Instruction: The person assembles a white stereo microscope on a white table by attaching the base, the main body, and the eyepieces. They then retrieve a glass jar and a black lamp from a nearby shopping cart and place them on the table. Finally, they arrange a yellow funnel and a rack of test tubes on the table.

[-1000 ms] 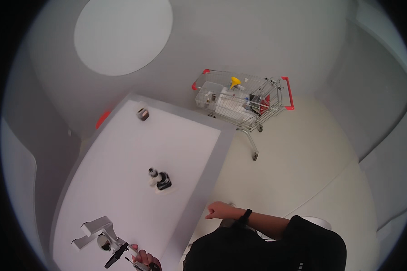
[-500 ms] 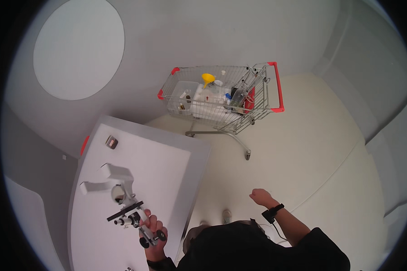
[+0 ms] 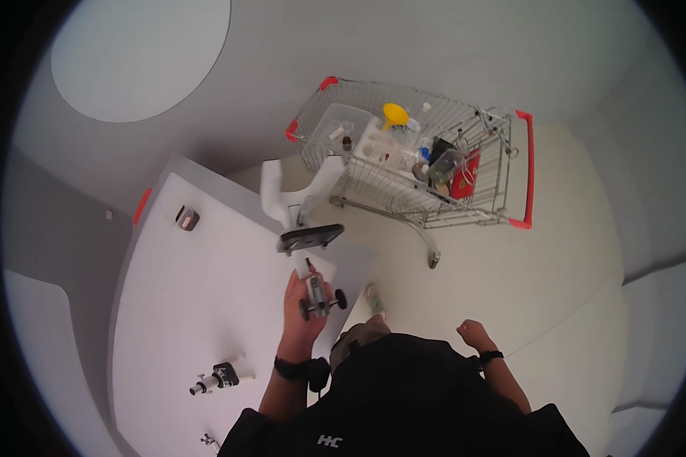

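Observation:
My left hand (image 3: 299,312) is wrapped round the arm of a white microscope stand (image 3: 318,293). Its black stage (image 3: 311,238) and forked white base (image 3: 282,199) point away from me, lifted past the table's right edge. Two black focus knobs show on the near end, and no eyepiece tube sits on it. My right hand (image 3: 476,335) hangs in a closed fist over the floor, with nothing seen in it. A silver and black microscope tube (image 3: 221,378) lies on the white table (image 3: 206,305), left of my left forearm.
A wire shopping cart (image 3: 404,206) with red corners stands ahead, holding a yellow funnel (image 3: 395,115), a clear plastic box (image 3: 343,122) and several bottles and lab items. A small dark jar (image 3: 187,218) sits at the table's far left. Another small metal part (image 3: 209,439) lies near.
My left hand has carried the microscope stand right and forward from over the table, toward the cart, and its base now points away. My right hand stays in a fist, a little further right in view.

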The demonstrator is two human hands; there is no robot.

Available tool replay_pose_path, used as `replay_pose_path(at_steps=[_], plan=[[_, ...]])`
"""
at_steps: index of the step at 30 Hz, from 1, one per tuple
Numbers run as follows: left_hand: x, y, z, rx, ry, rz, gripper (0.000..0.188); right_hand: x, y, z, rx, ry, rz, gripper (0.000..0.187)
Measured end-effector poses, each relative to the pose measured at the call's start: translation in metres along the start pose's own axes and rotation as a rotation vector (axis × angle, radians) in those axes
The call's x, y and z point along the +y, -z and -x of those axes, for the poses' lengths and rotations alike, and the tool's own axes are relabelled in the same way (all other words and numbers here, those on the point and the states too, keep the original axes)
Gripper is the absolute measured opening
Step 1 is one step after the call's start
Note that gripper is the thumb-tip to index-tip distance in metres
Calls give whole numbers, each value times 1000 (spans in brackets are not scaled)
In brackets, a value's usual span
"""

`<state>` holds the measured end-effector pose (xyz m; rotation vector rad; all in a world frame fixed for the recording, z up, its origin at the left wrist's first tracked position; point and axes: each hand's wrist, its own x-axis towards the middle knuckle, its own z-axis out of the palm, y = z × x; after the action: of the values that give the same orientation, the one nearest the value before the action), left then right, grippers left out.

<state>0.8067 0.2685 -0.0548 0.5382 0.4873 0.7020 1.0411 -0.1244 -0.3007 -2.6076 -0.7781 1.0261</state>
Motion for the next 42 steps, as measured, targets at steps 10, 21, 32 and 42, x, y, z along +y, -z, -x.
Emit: replay_pose_path(at_steps=[10,21,32,42], plan=[[-13,-36,-137,104,-43,5,19,-126,153,-113,-28,155,-15,25],[-33,-56,-173,255,90,252,22,-275,240,-272,-153,652,50,29],[-46,-133,-193,449,-3,52,22,-134,194,-419,-295,322,79,20],[-52,-147,-213,482,-175,383,21,-127,180,-442,-450,216,-110,27]])
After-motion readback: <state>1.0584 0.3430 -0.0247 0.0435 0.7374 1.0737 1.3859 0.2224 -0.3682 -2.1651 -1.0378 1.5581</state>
